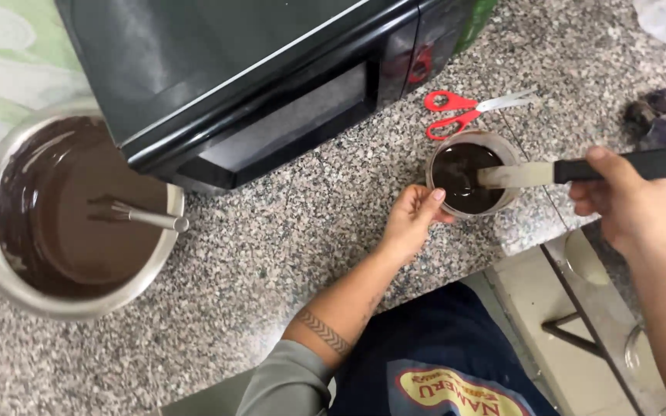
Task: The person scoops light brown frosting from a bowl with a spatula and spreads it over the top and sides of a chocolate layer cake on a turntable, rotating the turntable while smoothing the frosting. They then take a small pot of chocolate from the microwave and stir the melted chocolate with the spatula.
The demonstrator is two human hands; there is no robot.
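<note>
Chocolate cup (pixel 468 173) steadied by my left hand (pixel 414 219) near the counter's (pixel 271 262) front edge; right hand (pixel 622 200) grips the knife (pixel 580 169), dipping in.

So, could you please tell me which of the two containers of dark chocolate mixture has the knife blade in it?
The small round cup by the red scissors, steadied by the left hand; the right hand holds the knife. The large steel bowl holds a whisk.
</note>
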